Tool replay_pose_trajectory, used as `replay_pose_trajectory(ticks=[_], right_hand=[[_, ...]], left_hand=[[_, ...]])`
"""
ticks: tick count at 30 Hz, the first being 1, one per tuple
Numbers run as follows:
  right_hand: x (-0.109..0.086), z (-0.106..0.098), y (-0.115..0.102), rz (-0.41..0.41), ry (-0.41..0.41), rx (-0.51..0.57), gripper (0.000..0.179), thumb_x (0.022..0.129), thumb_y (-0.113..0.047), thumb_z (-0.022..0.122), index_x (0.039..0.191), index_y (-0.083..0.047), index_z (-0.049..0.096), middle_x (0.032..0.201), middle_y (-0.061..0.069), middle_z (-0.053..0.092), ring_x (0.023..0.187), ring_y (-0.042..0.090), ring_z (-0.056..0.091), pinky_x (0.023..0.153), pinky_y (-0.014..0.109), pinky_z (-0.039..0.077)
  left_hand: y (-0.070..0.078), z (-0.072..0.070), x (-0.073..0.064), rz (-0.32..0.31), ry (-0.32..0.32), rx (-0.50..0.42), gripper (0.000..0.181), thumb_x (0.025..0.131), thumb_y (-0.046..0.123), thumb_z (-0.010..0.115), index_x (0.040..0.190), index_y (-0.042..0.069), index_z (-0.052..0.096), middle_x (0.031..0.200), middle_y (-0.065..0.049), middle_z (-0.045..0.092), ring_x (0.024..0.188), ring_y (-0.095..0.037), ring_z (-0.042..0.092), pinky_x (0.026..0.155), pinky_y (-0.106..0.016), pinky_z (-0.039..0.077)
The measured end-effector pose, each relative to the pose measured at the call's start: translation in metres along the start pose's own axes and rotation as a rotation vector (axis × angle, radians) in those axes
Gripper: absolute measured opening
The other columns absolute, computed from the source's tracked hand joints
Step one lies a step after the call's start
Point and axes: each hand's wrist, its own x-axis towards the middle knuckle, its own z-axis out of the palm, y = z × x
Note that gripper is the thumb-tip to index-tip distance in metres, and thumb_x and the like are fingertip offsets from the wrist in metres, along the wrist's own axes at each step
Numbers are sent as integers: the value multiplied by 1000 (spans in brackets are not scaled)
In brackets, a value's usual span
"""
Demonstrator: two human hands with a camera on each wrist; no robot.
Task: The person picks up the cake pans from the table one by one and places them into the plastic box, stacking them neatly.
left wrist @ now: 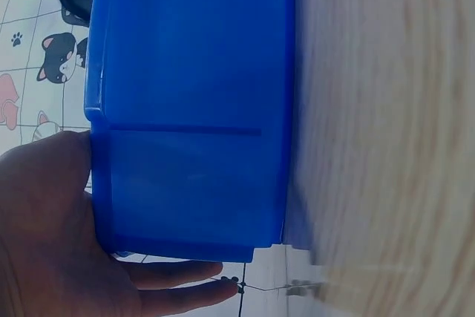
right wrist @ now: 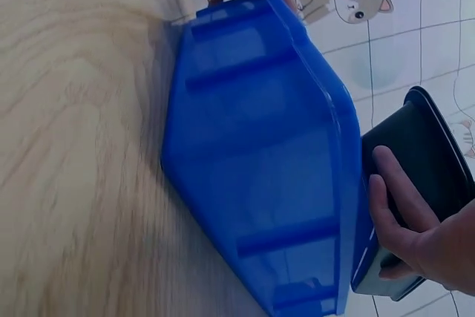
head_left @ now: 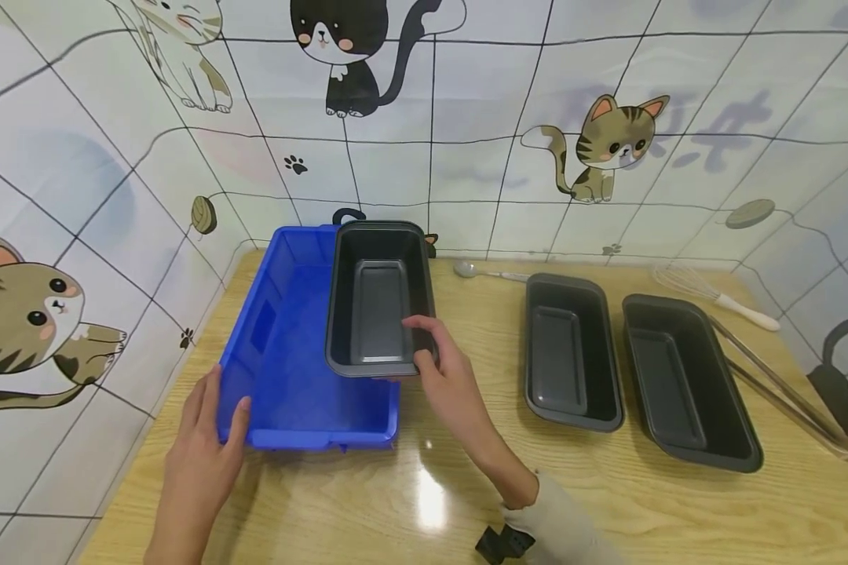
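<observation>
A dark grey loaf pan [head_left: 380,314] is held over the right part of a blue plastic bin [head_left: 297,345]. My right hand [head_left: 448,384] grips the pan by its near right corner, with digits over the rim and other fingers [right wrist: 404,183] against its outer wall, as the right wrist view shows. At the bin's near left corner rests my left hand [head_left: 201,451]. Its straight fingers [left wrist: 182,298] lie along the outside and the thumb is by the front rim. Inside the bin, the visible floor is bare blue plastic.
Two more loaf pans, a middle one [head_left: 561,353] and a right one [head_left: 689,384], stand on the wooden table [head_left: 325,510]. A spoon [head_left: 469,269] lies behind them, a whisk [head_left: 721,298] at the back right, and metal tongs [head_left: 784,384] beside the right pan. A cat-printed wall covering [head_left: 480,173] encloses the table.
</observation>
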Motion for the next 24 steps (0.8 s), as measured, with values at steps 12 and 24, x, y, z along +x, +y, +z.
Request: replay_pose_trajectory(ticks=[12,24], right_hand=[[20,36,-9,-37,-81,-8,45,107,-7,42,147,-18,61,82,6,76,49,9,35,45,22,26],[40,67,-8,-15,-234,91,42,112,-7,38,151,-5,51,97,14,83,87,32,84,46,23,18]], left_hand=[[4,-1,1,-56,-42,55,72,118,40,43,175,4,18,176,-30,26,148,-65,41,107,-85,41],[8,-2,0,-230,-85,114,90,114,56,41,176,4,3,180,-29,15,161,-57,28,116,-84,35]])
